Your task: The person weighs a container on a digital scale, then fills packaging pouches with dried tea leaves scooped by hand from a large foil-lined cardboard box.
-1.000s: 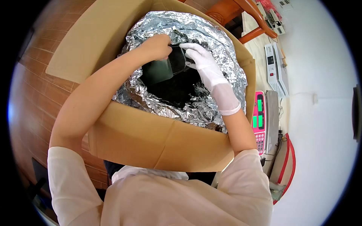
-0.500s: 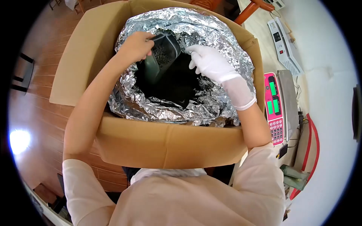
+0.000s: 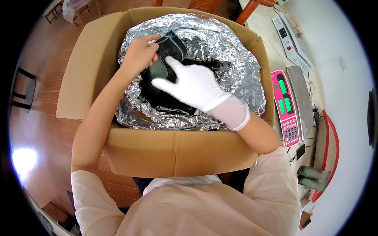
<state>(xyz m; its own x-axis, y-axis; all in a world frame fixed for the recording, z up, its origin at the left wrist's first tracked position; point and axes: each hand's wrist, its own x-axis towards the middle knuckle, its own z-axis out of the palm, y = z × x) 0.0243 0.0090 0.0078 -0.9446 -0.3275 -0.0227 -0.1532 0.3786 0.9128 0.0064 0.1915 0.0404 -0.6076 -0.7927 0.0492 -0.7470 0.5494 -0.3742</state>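
packing and weighing area, apparently a small shop or workroom. diagnostic features: a pink digital scale point(image 3: 284, 108) with lit green displays and a metal plate point(image 3: 301, 103), beside a white switch-fitted appliance point(image 3: 292, 43) on a pale counter point(image 3: 264, 45); a large cardboard box point(image 3: 177, 151) lined with foil point(image 3: 244, 78); brown flooring point(image 3: 49, 90), a pale wall point(image 3: 338, 63) and carved wooden furniture point(image 3: 204, 4).

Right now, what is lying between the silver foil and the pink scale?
The side wall of the cardboard box stands between the silver foil and the pink scale; this shows in the head view.
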